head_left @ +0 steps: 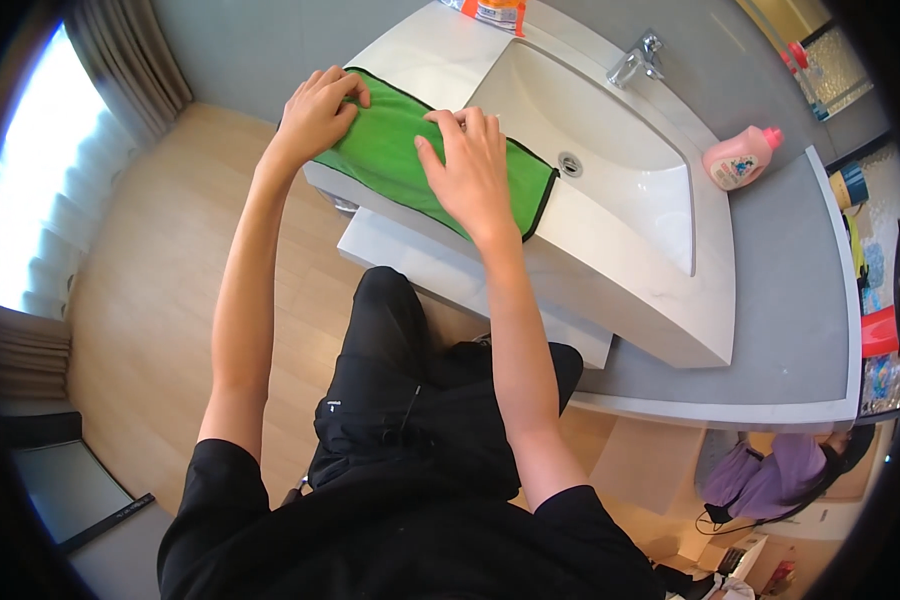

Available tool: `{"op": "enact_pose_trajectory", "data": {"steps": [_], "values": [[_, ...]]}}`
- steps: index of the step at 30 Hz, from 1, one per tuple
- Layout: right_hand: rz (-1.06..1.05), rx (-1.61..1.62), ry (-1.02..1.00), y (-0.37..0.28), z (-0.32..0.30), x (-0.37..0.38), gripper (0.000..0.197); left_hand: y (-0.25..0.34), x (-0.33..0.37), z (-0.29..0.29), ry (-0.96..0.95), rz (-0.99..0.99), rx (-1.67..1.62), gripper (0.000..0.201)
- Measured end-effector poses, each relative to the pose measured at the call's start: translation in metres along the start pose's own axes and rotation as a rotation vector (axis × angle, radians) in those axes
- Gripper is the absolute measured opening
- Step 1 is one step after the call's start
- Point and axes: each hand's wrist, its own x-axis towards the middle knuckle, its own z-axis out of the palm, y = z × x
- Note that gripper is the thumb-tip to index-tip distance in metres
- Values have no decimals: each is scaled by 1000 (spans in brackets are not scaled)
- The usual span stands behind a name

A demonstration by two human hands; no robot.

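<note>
A green cloth (pixel 395 150) with black edging lies folded or spread along the front rim of the white sink counter, partly hanging over its edge. At its left end my left hand (pixel 317 115) has its fingers curled, thumb and forefinger close together at the cloth. My right hand (pixel 470 165) rests over the cloth's right half, fingers bent and thumb held apart. Right behind it opens the white basin (pixel 630 215) with its round drain (pixel 570 164). What lies under both palms is hidden.
A chrome faucet (pixel 635 62) stands behind the basin. Right of it is a pink bottle (pixel 740 158); an orange-and-clear package (pixel 495 12) sits at the far end. Below the counter juts a white ledge (pixel 400 250). A person in purple (pixel 770 480) is at lower right.
</note>
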Motion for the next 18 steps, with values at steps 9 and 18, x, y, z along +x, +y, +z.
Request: {"op": "enact_pose_trajectory", "data": {"steps": [9,18], "values": [[133,90,144,34,-29,-23,17,41,5,29,22,214,239,14],[350,-34,130,123,-126,-92,10,164,19,117,9,368,169,13]]}}
